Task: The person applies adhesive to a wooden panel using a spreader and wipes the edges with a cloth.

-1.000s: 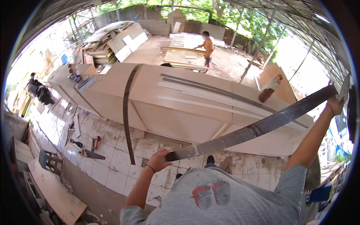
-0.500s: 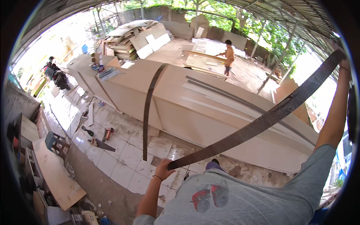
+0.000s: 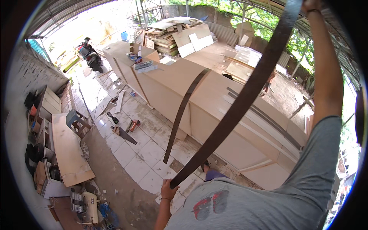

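A long dark brown flexible strip [image 3: 237,111] runs slantwise across the view, its lower end low and its upper end high on the right. My left hand [image 3: 167,190] is closed round the lower end, near my shirt. My right hand [image 3: 312,6] is raised at the upper right and holds the strip's upper part; its fingers are partly cut off by the picture's edge. Behind the strip lies a long pale wooden cabinet [image 3: 170,86]. Another dark strip [image 3: 178,122] hangs over its near side. Several grey and white strips [image 3: 264,115] lie on its top.
On the tiled floor to the left lie a handsaw [image 3: 126,135], a red power tool [image 3: 133,125] and a dark drill [image 3: 112,117]. A stool [image 3: 78,120] and a leaning board [image 3: 67,153] stand further left, with an air compressor [image 3: 90,207] below. Boards [image 3: 172,36] are piled behind.
My right hand has risen and come inward, so the strip now slopes more steeply and looks straighter. The view has swung right-to-left, and the co-worker is now mostly hidden behind the strip.
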A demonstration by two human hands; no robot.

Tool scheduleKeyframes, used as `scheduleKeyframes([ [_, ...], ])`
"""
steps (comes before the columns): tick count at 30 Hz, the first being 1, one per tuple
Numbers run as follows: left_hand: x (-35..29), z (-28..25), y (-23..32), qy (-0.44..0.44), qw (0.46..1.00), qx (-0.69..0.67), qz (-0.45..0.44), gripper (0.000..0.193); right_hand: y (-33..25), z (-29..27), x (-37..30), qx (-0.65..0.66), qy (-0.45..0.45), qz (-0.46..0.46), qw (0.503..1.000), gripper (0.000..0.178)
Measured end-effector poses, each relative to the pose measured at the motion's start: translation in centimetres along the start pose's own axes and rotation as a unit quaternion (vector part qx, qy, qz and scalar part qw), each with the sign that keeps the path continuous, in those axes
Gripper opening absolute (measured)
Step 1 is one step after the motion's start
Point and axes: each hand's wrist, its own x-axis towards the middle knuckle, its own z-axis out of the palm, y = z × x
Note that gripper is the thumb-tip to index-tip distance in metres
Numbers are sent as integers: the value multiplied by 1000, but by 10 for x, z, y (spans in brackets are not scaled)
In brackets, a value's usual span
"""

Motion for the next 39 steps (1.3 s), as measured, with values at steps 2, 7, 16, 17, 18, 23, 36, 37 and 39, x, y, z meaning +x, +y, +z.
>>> scheduleKeyframes([
  [2, -1, -8, -7, 30, 998, 23, -41, 58, 75, 10, 13, 56, -17, 61, 996, 67],
  [7, 2, -31, -41, 99, 984, 121, -90, 59, 265, 26, 36, 195, -3, 205, 959, 41],
  [16, -19, -152, -70, 94, 947, 186, -243, 63, 454, 145, -170, 370, 74, 343, 860, 40],
  [17, -17, -162, -63, 74, 935, 216, -272, 63, 487, 145, -189, 403, 57, 353, 842, 39],
  [18, -11, -172, -55, 76, 934, 216, -275, 63, 511, 144, -207, 392, 66, 367, 841, 38],
  [23, -15, -207, -59, 49, 904, 251, -342, 58, 588, 180, -335, 385, 162, 457, 785, 38],
  [36, 48, -224, -185, -57, 902, 258, -342, 53, 539, 195, -481, 274, 115, 575, 762, 46],
  [37, 68, -213, -213, -74, 907, 273, -312, 53, 532, 167, -476, 329, 75, 537, 774, 48],
  [39, 85, -196, -254, -103, 906, 248, -327, 52, 504, 153, -473, 382, 146, 541, 735, 48],
])
